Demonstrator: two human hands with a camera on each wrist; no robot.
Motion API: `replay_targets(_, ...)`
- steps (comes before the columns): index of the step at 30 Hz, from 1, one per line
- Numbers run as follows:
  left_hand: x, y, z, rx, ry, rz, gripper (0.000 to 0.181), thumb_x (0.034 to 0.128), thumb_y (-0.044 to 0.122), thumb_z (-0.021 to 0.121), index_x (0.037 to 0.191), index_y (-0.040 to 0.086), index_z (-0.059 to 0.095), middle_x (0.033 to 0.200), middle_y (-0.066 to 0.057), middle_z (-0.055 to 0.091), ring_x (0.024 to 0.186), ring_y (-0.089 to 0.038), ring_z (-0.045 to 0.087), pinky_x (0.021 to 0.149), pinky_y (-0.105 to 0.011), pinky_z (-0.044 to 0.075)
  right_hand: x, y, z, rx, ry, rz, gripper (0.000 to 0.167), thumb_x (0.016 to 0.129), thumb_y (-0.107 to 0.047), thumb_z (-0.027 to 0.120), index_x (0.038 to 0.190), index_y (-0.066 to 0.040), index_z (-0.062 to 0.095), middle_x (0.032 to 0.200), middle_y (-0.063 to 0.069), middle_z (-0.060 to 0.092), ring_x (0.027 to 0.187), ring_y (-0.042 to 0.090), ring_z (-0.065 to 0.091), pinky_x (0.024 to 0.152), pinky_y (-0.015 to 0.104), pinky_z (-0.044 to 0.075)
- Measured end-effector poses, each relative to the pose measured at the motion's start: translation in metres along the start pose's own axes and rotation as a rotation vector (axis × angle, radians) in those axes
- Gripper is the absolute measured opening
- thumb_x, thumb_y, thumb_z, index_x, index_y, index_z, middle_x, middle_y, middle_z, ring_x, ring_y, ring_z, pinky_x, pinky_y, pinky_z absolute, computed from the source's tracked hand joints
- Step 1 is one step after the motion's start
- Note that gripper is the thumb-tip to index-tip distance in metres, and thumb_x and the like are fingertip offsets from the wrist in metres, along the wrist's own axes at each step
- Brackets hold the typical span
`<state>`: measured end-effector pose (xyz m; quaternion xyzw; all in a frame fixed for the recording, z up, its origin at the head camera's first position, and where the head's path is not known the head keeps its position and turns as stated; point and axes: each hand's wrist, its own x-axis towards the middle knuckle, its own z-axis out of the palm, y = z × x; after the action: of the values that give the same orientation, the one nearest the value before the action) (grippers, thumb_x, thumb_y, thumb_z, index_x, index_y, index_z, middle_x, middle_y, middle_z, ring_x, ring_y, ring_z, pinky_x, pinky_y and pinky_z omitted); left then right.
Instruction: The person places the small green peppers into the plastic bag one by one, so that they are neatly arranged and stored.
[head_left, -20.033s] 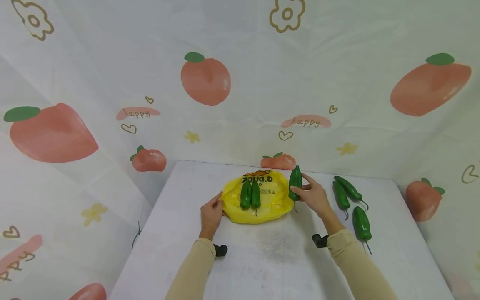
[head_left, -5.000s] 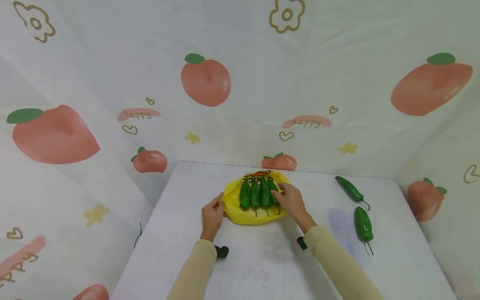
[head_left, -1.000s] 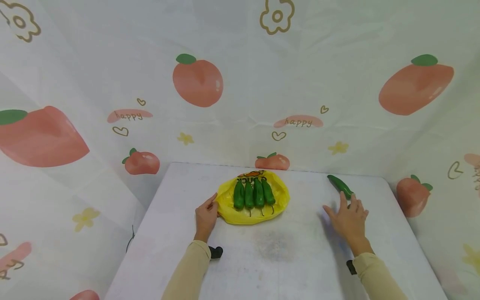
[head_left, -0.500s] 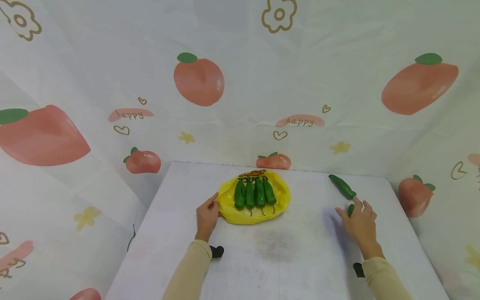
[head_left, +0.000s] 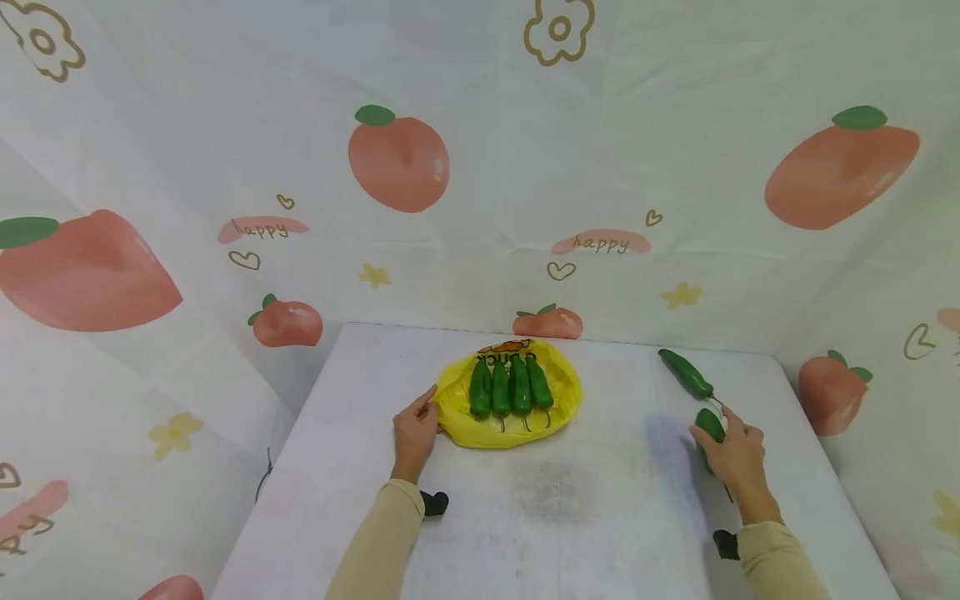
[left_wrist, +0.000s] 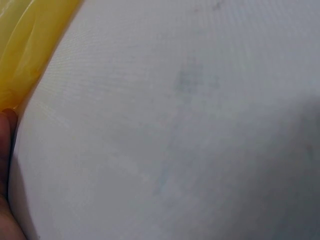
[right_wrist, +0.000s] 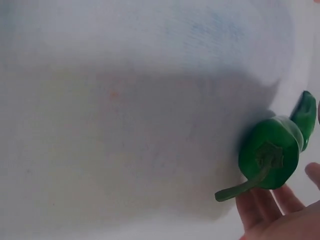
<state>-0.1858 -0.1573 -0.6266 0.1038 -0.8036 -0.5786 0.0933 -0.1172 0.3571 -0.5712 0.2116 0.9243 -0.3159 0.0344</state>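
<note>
The left hand [head_left: 415, 433] pinches the left edge of a yellow plastic bag [head_left: 465, 432] lying flat on the table; fingertips meet yellow plastic at the left wrist view's edge. Several green peppers [head_left: 500, 392] lie side by side on the bag, stems toward the person. At the table's right, the right hand [head_left: 738, 458] has its thumb and fingers around a green pepper [head_left: 707, 423], partly hidden by the hand. In the right wrist view this pepper [right_wrist: 270, 155] points its stem at the camera, fingers along its side. Another green pepper [head_left: 686, 374] lies just beyond.
The white table [head_left: 555, 542] has a greyish smudge in front of the bag and a bluish one at right. A white cloth backdrop [head_left: 487, 167] with fruit prints stands behind and at both sides. Black wrist-camera mounts [head_left: 726, 544] stick out beside the sleeves.
Two more peppers lie on the bag than 20 seconds ago, brought by the right hand. Over the last second that hand moved right and nearer, closing around the near pepper. The left hand keeps its grip.
</note>
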Motion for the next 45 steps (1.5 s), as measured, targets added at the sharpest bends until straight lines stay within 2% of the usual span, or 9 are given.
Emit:
replay_targets(10,-0.001,-0.001,0.001,-0.011,-0.001,0.004,0.035,0.0984,0.022,0.060,0.131,0.030,0.071,0.096,-0.009,0.077,0.065,-0.015,0.065,0.058,-0.023,0.058,0.002,0.005,-0.008,0.053,-0.073,0.033,0.087,0.103,-0.046,0.050,0.157,0.011,0.013,0.144,0.049,0.028,0.137,0.062,0.025,0.111,0.071,0.033)
replay_targets(15,0.000,0.000,0.000,0.002,-0.002,0.012,0.034,0.0986,0.022,0.060,0.130,0.030,0.071,0.096,-0.008,0.077,0.063,-0.015,0.064,0.057,-0.024,0.058,0.001,0.001,-0.010,0.088,-0.111,0.046,0.085,0.104,-0.042,0.049,0.158,0.011,0.010,0.150,0.049,0.025,0.140,0.062,0.026,0.116,0.069,0.031)
replay_targets(24,0.000,0.002,-0.001,0.009,-0.011,-0.024,0.035,0.0987,0.023,0.060,0.131,0.031,0.070,0.098,-0.009,0.076,0.065,-0.016,0.065,0.059,-0.023,0.058,-0.001,-0.003,-0.009,0.121,-0.166,0.064,0.074,0.104,-0.026,0.048,0.159,0.008,0.012,0.149,0.048,0.026,0.135,0.061,0.035,0.110,0.068,0.039)
replay_targets(30,-0.001,0.002,-0.001,0.006,-0.009,-0.025,0.035,0.0990,0.022,0.060,0.131,0.030,0.070,0.098,-0.009,0.077,0.066,-0.016,0.065,0.059,-0.023,0.058,0.000,-0.009,-0.003,0.129,-0.147,0.082,0.070,0.103,-0.022,0.047,0.159,0.007,0.015,0.153,0.046,0.023,0.139,0.061,0.030,0.114,0.069,0.033)
replay_targets(39,-0.002,0.001,-0.001,0.000,-0.018,-0.014,0.035,0.0986,0.022,0.060,0.131,0.030,0.071,0.098,-0.009,0.077,0.064,-0.015,0.065,0.059,-0.023,0.058,-0.001,-0.018,0.005,0.193,-0.079,0.119,0.067,0.102,-0.025,0.049,0.158,0.004,0.025,0.152,0.042,0.031,0.137,0.058,0.037,0.112,0.066,0.039)
replay_targets(45,-0.002,0.004,-0.002,0.001,-0.010,-0.013,0.036,0.0981,0.021,0.060,0.131,0.030,0.071,0.099,-0.010,0.077,0.065,-0.013,0.065,0.059,-0.022,0.058,-0.001,-0.029,0.007,0.222,-0.068,0.095,0.068,0.102,-0.029,0.053,0.157,0.003,0.028,0.151,0.041,0.035,0.137,0.056,0.040,0.112,0.063,0.042)
